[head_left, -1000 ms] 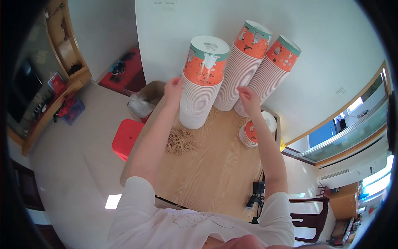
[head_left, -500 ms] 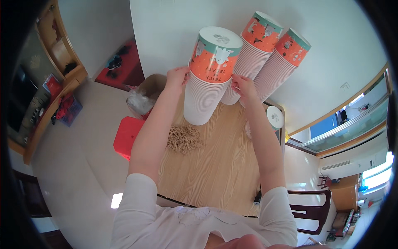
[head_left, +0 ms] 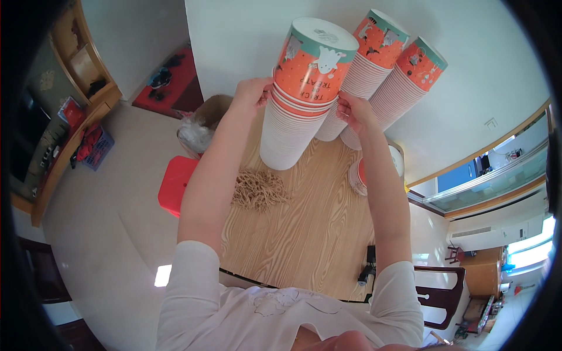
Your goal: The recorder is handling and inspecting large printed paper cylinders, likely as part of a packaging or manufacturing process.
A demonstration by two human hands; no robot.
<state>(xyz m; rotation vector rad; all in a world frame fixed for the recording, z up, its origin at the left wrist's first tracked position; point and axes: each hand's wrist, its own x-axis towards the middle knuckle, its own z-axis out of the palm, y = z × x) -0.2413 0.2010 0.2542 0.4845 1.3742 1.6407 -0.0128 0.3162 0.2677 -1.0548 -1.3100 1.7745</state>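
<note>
A tall stack of upside-down paper buckets (head_left: 291, 140) stands on the wooden table in front of me. Its top bucket (head_left: 319, 61) is orange and green with printed figures. Just beneath that one, narrow orange bands show between several rims, so the upper buckets sit slightly apart from the white-looking nested ones below. On the near left side, my left hand (head_left: 255, 93) has its fingers closed at the rim of the upper buckets. My right hand (head_left: 355, 110) pinches the same rim area from the opposite side, its fingers curled.
Two more bucket stacks (head_left: 369, 73) (head_left: 404, 96) lean near the wall behind. Tangled tan cord (head_left: 260, 190) lies on the table (head_left: 298, 245). Lower buckets (head_left: 356, 175) stand beside my right forearm. A red stool (head_left: 174, 184) and a carton (head_left: 213, 111) are at left; a black object (head_left: 367, 269) lies near the front edge.
Both hands have raised the upper buckets a little, and orange bands now show under the top one. The black object near the front edge shows more fully.
</note>
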